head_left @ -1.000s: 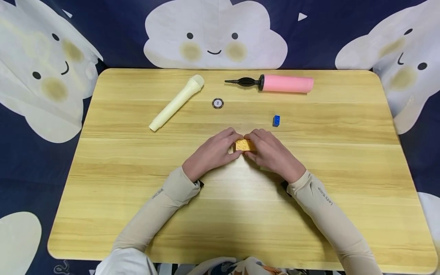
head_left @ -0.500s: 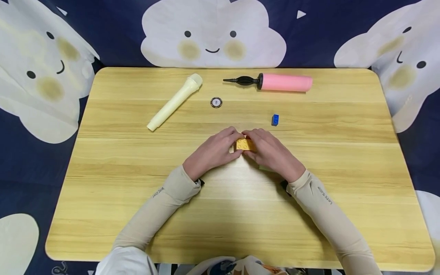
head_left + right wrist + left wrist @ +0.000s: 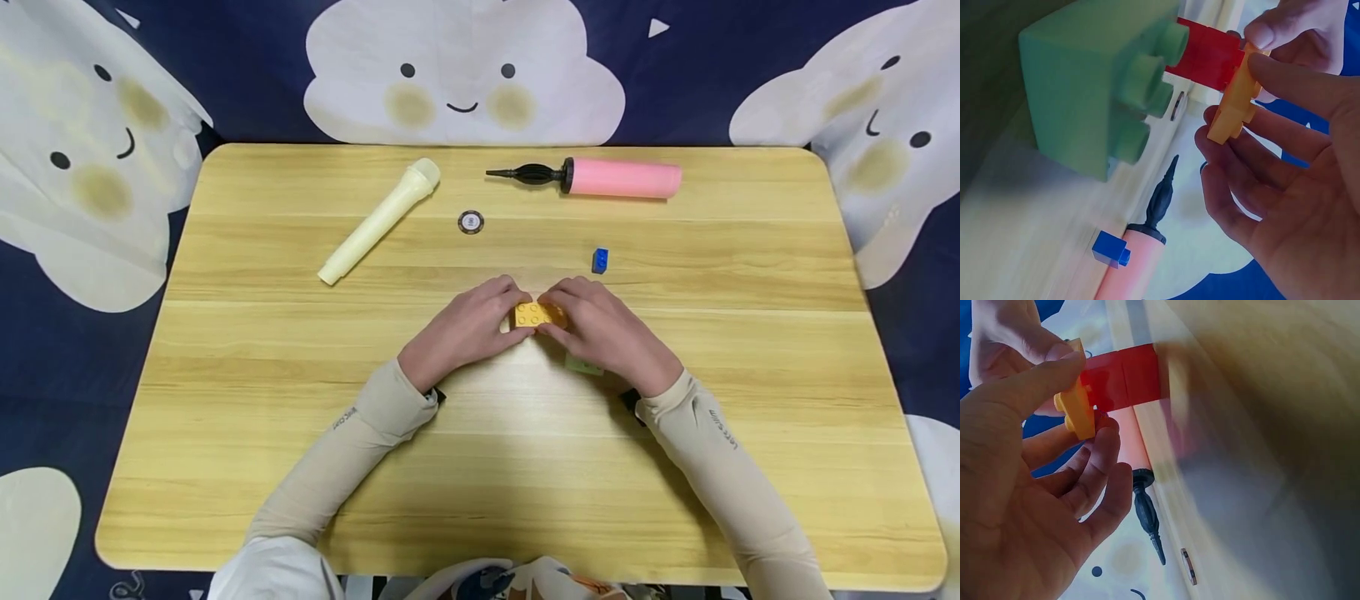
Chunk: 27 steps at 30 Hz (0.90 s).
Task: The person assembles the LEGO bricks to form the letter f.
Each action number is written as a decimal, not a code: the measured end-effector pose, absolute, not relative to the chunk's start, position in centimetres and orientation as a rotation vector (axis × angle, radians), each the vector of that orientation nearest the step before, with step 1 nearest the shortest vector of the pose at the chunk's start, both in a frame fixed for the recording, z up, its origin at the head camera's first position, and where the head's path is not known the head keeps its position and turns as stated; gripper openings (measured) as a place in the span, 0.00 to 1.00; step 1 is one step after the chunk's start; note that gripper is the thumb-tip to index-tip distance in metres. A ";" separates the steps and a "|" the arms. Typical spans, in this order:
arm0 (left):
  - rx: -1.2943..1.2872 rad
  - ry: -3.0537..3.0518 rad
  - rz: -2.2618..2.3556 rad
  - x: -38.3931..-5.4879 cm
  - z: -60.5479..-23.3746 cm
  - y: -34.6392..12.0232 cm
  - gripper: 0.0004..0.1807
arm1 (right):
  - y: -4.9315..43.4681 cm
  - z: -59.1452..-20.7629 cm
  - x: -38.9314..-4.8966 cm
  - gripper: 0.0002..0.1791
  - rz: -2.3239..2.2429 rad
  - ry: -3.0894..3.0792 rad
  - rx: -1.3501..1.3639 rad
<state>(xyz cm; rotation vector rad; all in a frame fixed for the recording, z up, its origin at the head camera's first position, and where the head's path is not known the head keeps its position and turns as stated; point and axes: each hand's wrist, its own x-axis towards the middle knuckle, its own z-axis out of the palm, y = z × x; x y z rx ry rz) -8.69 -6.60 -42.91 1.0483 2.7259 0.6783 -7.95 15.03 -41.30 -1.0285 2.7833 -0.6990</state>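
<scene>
A yellow toy brick (image 3: pixel 528 314) with studs on top lies between the two hands near the table's middle. My left hand (image 3: pixel 468 325) pinches its left end between thumb and fingers. At the other end my right hand (image 3: pixel 607 329) holds the brick the same way, its fingertips close to the left ones. Red bricks (image 3: pixel 1125 378), with a seam across them, sit beneath the yellow brick, against the table; from the head they are hidden. Beside the right hand a pale green brick (image 3: pixel 583 365) is partly covered by it; the right wrist view shows its studs.
Beyond the right hand lies a small blue brick (image 3: pixel 600 261). Farther back are a round chip (image 3: pixel 471 222), a cream microphone (image 3: pixel 381 221) and a pink hand pump (image 3: pixel 622 177) with a black nozzle. A cloud-patterned cloth (image 3: pixel 262 75) hangs behind the table (image 3: pixel 262 467).
The right hand and forearm have shifted slightly right, so more of the yellow brick and of the green brick shows. My left hand keeps its hold on the brick.
</scene>
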 end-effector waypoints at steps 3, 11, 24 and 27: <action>1.051 2.719 0.664 -8.7 -43.1 -6.6 0.22 | 15.0 -41.4 -8.0 0.18 -0.703 2.766 -1.057; 1.036 2.715 0.653 -8.9 -43.2 -6.4 0.22 | 14.9 -41.4 -7.9 0.18 -0.683 2.773 -1.074; 1.020 2.710 0.654 -8.9 -43.5 -6.3 0.22 | 15.0 -41.7 -8.0 0.18 -0.702 2.772 -1.085; 1.013 2.711 0.669 -8.9 -43.6 -6.3 0.22 | 15.1 -41.8 -8.0 0.18 -0.708 2.769 -1.079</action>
